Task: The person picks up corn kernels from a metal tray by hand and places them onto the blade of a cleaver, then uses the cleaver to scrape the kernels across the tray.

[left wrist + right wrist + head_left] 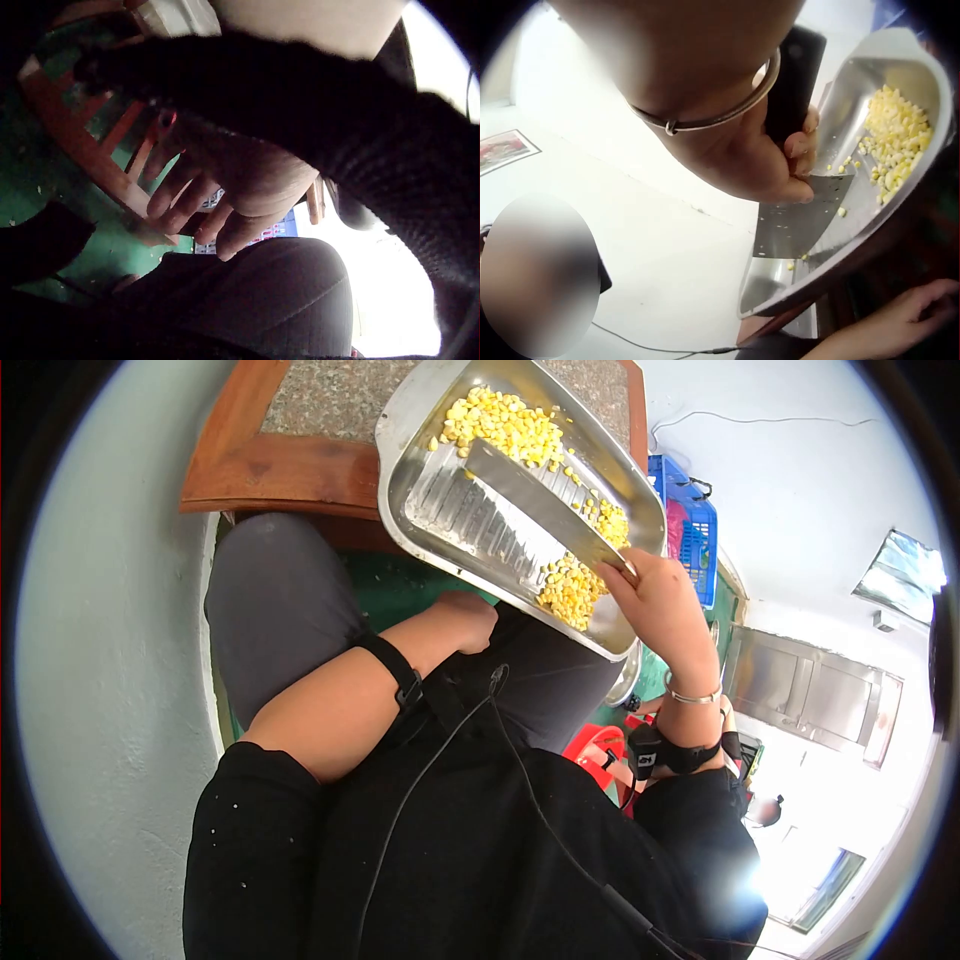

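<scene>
A metal tray (398, 510) with a ridged bottom holds yellow corn kernels (505, 428), heaped at its far side and near its right end. My right hand (662, 600) grips a wide-bladed knife, its blade (540, 505) slanting across the inside of the tray. In the right wrist view the blade (802, 225) extends below the fingers of my right hand (742, 161), with scattered kernels beside it. My left hand (468, 622) is over my lap, just outside the tray's near edge. Its fingers hang loosely apart in the left wrist view, holding nothing (247, 176).
Under the tray is a wood-framed table (300, 472) with a speckled stone top. A blue crate (708, 550) stands beyond the tray's right end, and a red basin (597, 745) is lower right. Another person's arm shows near the basin. A wall rises at the left.
</scene>
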A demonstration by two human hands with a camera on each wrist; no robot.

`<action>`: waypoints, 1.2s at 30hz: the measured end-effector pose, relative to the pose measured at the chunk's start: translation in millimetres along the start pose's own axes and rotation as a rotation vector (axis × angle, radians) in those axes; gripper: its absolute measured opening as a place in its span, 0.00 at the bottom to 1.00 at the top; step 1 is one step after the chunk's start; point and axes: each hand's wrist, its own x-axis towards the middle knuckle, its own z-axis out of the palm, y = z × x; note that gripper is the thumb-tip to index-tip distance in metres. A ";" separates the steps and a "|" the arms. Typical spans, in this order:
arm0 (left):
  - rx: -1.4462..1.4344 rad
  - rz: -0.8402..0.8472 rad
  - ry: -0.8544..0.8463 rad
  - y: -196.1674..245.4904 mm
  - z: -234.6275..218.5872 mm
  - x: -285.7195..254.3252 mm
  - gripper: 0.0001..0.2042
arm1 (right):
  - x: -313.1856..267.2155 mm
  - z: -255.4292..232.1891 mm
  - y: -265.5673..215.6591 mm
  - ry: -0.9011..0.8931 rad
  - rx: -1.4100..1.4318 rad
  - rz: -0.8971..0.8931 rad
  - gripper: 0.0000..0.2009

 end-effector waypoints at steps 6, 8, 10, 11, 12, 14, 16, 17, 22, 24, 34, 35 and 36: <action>-0.001 0.015 0.051 -0.8 4.2 2.4 0.14 | -24.2 -19.5 4.0 -0.013 -0.048 0.136 0.08; 0.010 0.005 0.051 4.1 -3.0 -0.5 0.14 | -25.3 -16.4 2.1 0.121 -0.011 0.010 0.12; -0.005 -0.048 -0.053 12.2 -17.5 -8.5 0.14 | -22.5 -11.9 -1.4 0.154 -0.048 -0.046 0.14; -0.004 -0.047 -0.053 13.7 -19.9 -9.2 0.14 | -19.8 -9.3 -2.9 0.182 -0.084 -0.107 0.17; -0.006 -0.048 -0.080 14.4 -21.7 -9.7 0.14 | -16.9 -6.2 -3.3 0.183 -0.085 -0.108 0.17; -0.012 -0.053 -0.102 13.5 -20.4 -9.8 0.14 | -11.0 -0.8 -4.4 0.203 -0.188 -0.170 0.18; -0.035 -0.052 -0.049 12.2 -16.5 -8.8 0.14 | -6.1 1.5 -6.5 0.222 -0.216 -0.193 0.18; -0.035 -0.052 -0.048 11.4 -14.7 -8.1 0.14 | -5.2 2.1 -6.8 0.243 -0.242 -0.209 0.18; -0.031 -0.059 -0.018 10.3 -12.1 -7.0 0.14 | -13.3 -15.1 -11.2 0.199 -0.335 -0.209 0.17; -0.032 -0.046 -0.008 7.9 -9.0 -5.2 0.14 | -23.1 -28.6 -10.4 0.180 -0.351 -0.209 0.16; -0.020 -0.058 -0.038 12.8 -18.3 -8.4 0.14 | -43.5 -62.8 0.6 0.175 -0.327 -0.053 0.15; -0.018 -0.057 -0.040 12.3 -17.0 -7.5 0.14 | -41.1 -59.5 -2.0 0.176 -0.324 -0.050 0.15; -0.034 -0.067 -0.059 13.3 -19.5 -9.1 0.14 | -38.8 -56.1 -4.3 0.149 -0.314 -0.084 0.16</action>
